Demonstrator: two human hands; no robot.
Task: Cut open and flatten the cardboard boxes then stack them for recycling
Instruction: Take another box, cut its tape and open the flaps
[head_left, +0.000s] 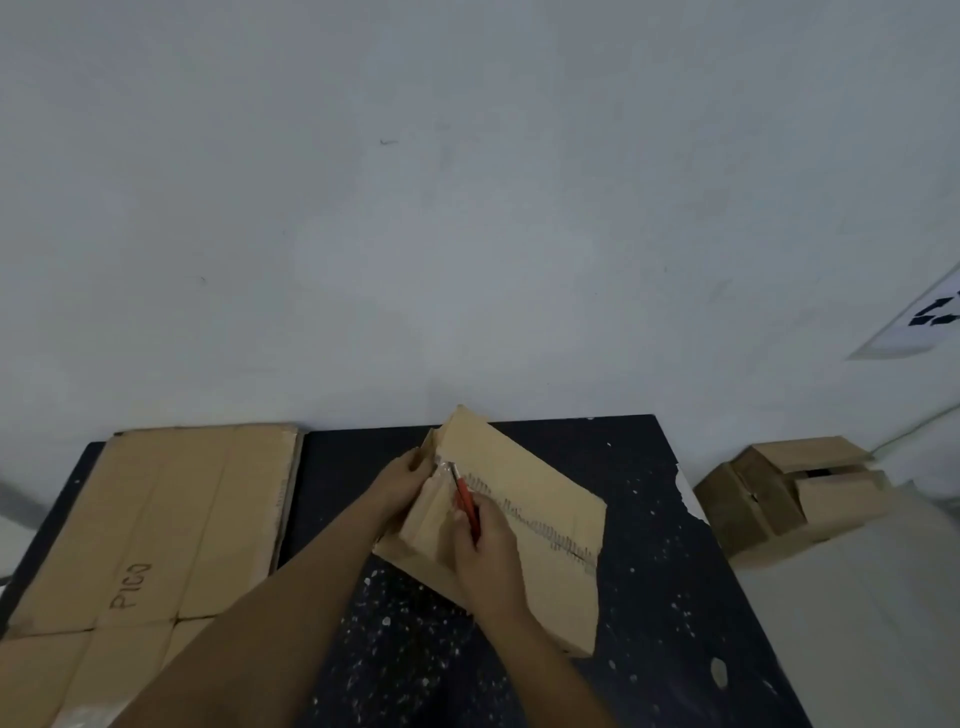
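**Knife at the taped seam of the middle box**

Your right hand (485, 545) is curled round the orange knife (466, 503), whose tip points toward 11 o'clock and meets the clear tape at the upper left corner of the box (524, 525). Your left hand (405, 480) grips that same corner, fingers wrapped over the edge at the fold, just beside the blade tip.

The box lies tilted in the middle of the dark speckled tabletop (660, 597), its long side running from 11 o'clock down to 5 o'clock. A band of dark hatch marks crosses its top face along that line. A flap on its left side stands folded up under your left hand.

At 9 o'clock from the box, flattened cardboard (171, 525) lies on the left part of the tabletop, with "PICO" written on it; its near edge runs out of view.

At 3 o'clock, off the tabletop, a second box (779, 499) sits on a pale surface with its top flaps partly open. A white sheet with black marks (930, 317) shows at the far right edge against the wall.
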